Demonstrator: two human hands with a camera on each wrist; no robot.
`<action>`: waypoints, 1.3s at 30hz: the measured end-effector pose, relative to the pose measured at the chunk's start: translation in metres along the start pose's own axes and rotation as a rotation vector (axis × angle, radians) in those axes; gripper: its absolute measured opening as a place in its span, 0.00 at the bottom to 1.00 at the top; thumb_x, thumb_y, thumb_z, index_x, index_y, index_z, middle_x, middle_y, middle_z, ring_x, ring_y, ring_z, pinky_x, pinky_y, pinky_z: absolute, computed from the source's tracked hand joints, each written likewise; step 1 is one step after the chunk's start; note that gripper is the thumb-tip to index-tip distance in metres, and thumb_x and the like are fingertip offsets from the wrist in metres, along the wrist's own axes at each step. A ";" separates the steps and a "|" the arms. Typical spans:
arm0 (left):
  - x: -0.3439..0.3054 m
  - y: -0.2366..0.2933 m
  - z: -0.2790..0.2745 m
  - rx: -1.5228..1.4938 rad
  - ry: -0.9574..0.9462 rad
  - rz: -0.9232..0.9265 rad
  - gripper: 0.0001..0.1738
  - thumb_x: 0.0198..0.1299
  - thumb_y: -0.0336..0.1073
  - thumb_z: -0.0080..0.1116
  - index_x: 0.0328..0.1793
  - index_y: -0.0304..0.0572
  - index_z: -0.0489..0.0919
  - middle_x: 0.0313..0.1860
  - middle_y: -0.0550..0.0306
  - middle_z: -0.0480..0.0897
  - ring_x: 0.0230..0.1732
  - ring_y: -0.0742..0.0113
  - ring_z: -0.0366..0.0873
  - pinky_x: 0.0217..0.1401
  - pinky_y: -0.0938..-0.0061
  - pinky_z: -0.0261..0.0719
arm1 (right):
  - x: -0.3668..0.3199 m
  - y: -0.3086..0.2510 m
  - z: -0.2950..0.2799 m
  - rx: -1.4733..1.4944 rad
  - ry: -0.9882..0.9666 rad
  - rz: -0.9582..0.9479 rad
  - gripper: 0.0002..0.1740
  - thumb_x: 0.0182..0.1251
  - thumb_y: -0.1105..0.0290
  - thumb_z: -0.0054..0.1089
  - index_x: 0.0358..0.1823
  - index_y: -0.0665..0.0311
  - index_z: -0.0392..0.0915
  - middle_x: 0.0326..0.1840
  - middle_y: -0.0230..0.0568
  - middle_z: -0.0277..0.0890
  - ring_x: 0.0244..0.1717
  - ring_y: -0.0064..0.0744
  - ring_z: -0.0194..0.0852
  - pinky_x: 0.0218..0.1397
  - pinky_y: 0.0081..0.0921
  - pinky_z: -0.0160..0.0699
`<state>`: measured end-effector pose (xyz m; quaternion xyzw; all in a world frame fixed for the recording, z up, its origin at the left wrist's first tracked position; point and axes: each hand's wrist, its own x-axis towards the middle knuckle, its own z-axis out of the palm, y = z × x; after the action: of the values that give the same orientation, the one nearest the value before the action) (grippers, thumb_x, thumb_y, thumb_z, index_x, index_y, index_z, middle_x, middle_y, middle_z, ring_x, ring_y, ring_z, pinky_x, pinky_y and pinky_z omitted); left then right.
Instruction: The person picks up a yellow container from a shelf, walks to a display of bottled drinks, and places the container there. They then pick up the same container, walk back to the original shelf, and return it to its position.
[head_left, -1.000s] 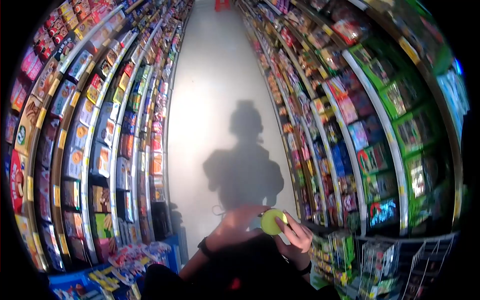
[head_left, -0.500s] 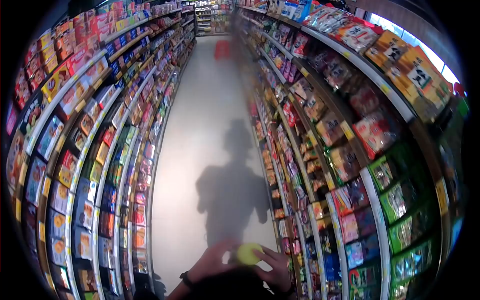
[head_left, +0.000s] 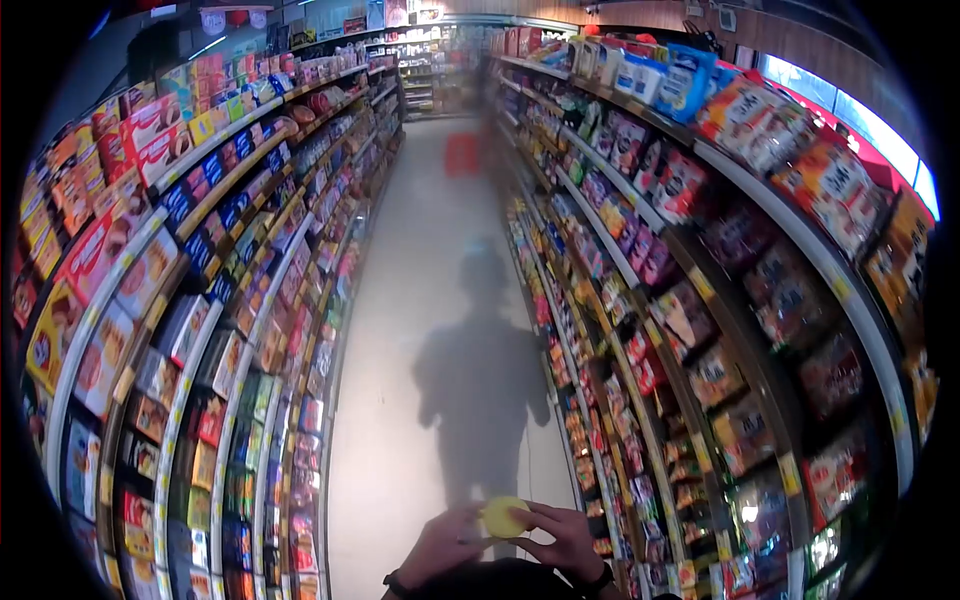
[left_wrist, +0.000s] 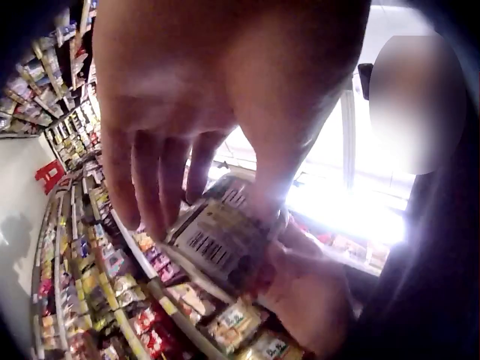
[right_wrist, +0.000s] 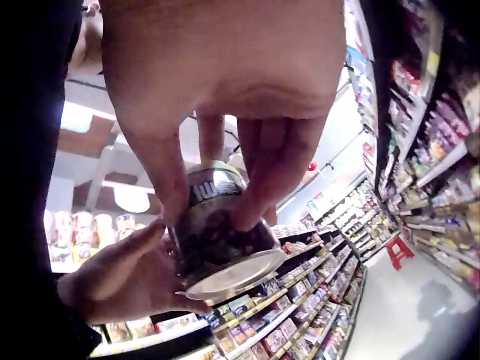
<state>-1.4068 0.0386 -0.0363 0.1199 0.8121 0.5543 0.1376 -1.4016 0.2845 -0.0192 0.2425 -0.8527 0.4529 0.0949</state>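
Snack-packed shelves [head_left: 250, 300] are flanking a supermarket aisle floor [head_left: 430, 230], where a person's shadow [head_left: 480, 380] is falling toward 12 o'clock. At 6 o'clock, the left hand [head_left: 445, 545] and right hand [head_left: 567, 540] are sharing a small yellow-lidded can [head_left: 505, 517], seemingly steadying it lid-up. Each grip is curling its fingers and thumb round the can's sides.

The view from the head now looks higher along the aisle, so the left hand [head_left: 443, 548], the right hand [head_left: 572, 545] and the yellow-lidded can [head_left: 505, 517] between them sit lower, almost at the bottom edge. The red object [head_left: 462, 153] on the floor, before only at the top edge, is now well inside the view, and the top shelf on the right [head_left: 745, 180] comes into sight.
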 end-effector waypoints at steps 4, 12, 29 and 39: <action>0.112 0.011 -0.057 -0.030 0.025 0.079 0.35 0.61 0.43 0.78 0.72 0.39 0.78 0.60 0.49 0.86 0.59 0.60 0.85 0.63 0.67 0.83 | 0.106 0.031 -0.007 0.020 0.064 0.037 0.31 0.51 0.71 0.84 0.61 0.60 0.87 0.57 0.51 0.88 0.40 0.35 0.92 0.44 0.27 0.90; 0.341 -0.007 -0.148 0.080 -0.037 0.016 0.36 0.65 0.53 0.73 0.74 0.46 0.77 0.63 0.48 0.85 0.59 0.56 0.86 0.62 0.65 0.84 | 0.311 0.160 -0.002 0.034 0.075 0.142 0.30 0.51 0.72 0.84 0.59 0.62 0.87 0.52 0.50 0.90 0.38 0.34 0.91 0.42 0.26 0.90; 0.778 -0.041 -0.384 -0.172 0.108 -0.065 0.35 0.66 0.49 0.71 0.73 0.38 0.75 0.61 0.42 0.85 0.59 0.50 0.84 0.64 0.59 0.82 | 0.802 0.410 0.031 -0.147 -0.062 -0.161 0.25 0.58 0.62 0.81 0.58 0.53 0.88 0.49 0.39 0.91 0.32 0.35 0.89 0.37 0.24 0.87; 1.068 -0.103 -0.523 0.078 -0.133 0.026 0.42 0.61 0.60 0.75 0.73 0.40 0.76 0.59 0.43 0.86 0.55 0.48 0.87 0.58 0.62 0.84 | 1.047 0.519 0.028 -0.277 -0.026 0.002 0.26 0.57 0.61 0.81 0.59 0.53 0.88 0.52 0.44 0.90 0.36 0.36 0.90 0.38 0.27 0.88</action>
<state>-2.5946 -0.0804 -0.0473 0.1721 0.8204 0.5150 0.1791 -2.5640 0.1633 -0.0126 0.2321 -0.9084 0.3279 0.1159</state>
